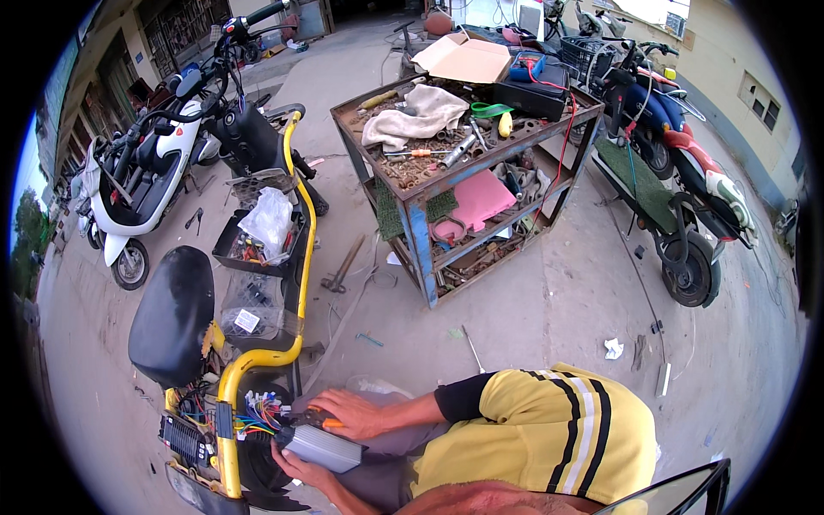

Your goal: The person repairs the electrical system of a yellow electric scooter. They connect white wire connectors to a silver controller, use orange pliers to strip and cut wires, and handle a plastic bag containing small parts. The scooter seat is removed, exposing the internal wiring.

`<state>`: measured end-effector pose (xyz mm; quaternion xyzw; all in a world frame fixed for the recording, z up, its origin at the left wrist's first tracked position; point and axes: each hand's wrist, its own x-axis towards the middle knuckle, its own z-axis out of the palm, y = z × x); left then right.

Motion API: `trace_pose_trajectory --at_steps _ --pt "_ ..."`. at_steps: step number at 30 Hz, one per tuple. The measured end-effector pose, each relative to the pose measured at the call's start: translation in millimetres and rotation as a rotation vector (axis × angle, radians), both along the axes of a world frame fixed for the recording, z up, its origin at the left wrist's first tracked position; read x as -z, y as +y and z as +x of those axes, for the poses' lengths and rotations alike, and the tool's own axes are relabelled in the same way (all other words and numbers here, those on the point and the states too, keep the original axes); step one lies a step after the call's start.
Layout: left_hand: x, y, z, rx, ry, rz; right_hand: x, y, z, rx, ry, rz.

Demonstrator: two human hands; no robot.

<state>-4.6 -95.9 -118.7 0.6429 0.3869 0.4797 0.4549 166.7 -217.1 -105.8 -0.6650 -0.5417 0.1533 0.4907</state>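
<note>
Low in the view, my right hand is closed round orange-handled pliers. Their dark jaws reach left, above one end of a silver finned controller box; I cannot tell what they grip. My left hand holds that box from its near side, fingers at its wired end. A bundle of multicoloured wires with connectors runs from there toward the yellow tube frame of an electric scooter. More loose wires and a black finned box lie beyond the tube, below the black seat.
A rusty tool cart stands ahead with rags, sockets and screwdrivers. On the scooter sits a black tray of tools with a plastic bag. A hammer lies on the ground. A white scooter is at left, other scooters at right.
</note>
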Motion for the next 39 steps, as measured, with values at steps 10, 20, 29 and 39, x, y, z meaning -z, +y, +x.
trace_pose_trajectory --at_steps 10,20,29,39 --pt "-15.0 -5.5 -2.9 -0.072 0.087 0.021 -7.1 8.2 0.5 -0.018 -0.006 0.033" --pt "-23.5 -7.7 -1.2 -0.064 0.048 -0.044 -2.6 14.9 3.5 -0.038 -0.009 0.002" --pt "-18.4 -15.6 1.4 -0.083 -0.039 0.228 -9.0 13.8 2.7 0.018 0.043 -0.009" --pt "-76.6 -50.6 15.9 0.026 0.493 0.484 -47.1 27.0 -3.1 -0.108 -0.278 0.256"
